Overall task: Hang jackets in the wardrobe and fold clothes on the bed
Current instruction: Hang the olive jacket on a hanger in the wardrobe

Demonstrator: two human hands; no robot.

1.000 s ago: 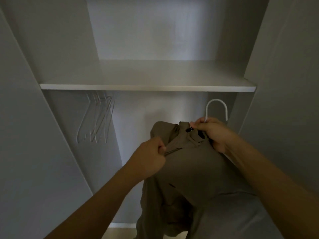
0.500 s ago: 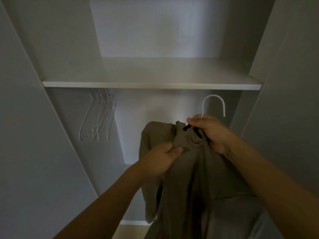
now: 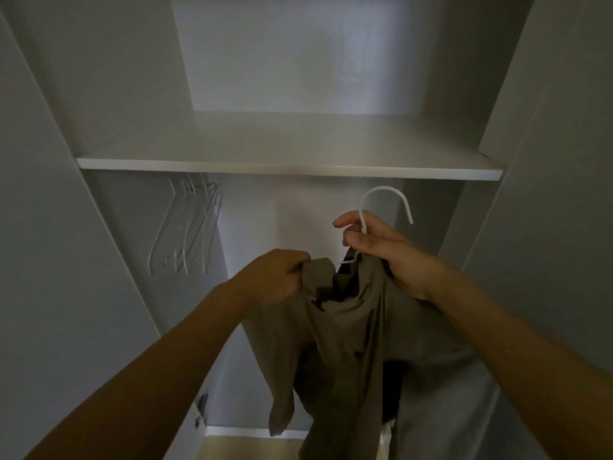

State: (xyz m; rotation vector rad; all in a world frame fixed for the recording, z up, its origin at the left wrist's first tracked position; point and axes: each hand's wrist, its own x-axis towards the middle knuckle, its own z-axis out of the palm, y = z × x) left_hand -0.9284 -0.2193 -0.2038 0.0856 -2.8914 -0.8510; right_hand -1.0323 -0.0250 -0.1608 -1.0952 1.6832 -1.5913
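Two hands up in front of the open wardrobe point(image 3: 99, 227). Our left hand point(image 3: 277, 277) pinches the collar edge of the jacket point(image 3: 338, 343), a dull olive-brown one, soft and creased, dark lining showing at the neck, one sleeve dangling low. Our right hand point(image 3: 381, 250) curls round the neck of a white hanger point(image 3: 386, 200), hook upright just under the shelf point(image 3: 288, 167). Over on the left, a cluster of bare white hangers point(image 3: 185, 230) hangs beneath that shelf.
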